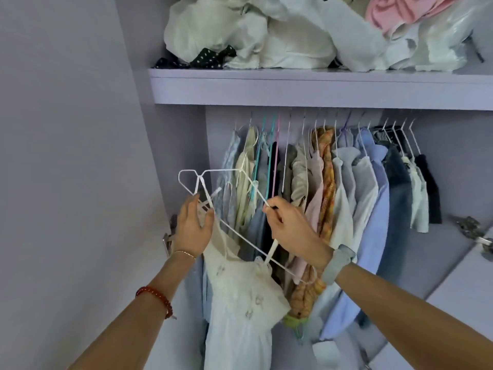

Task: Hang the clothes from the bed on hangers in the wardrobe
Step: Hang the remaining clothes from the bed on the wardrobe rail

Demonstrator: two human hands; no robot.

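A white strappy dress (240, 297) hangs in front of the open wardrobe, below a white wire hanger (213, 172) that is tilted, its hook end up at the left. My left hand (192, 228) grips the hanger's left end together with one thin dress strap. My right hand (286, 228) pinches the other strap against the hanger's wire. The dress falls between my forearms and hides the lower left clothes.
A row of shirts and dresses (346, 188) hangs on hangers from the rail under a lilac shelf (293, 86). Bags and folded clothes (293, 30) are piled on that shelf. The wardrobe side wall (80, 156) stands at the left; a door hinge (472, 231) at the right.
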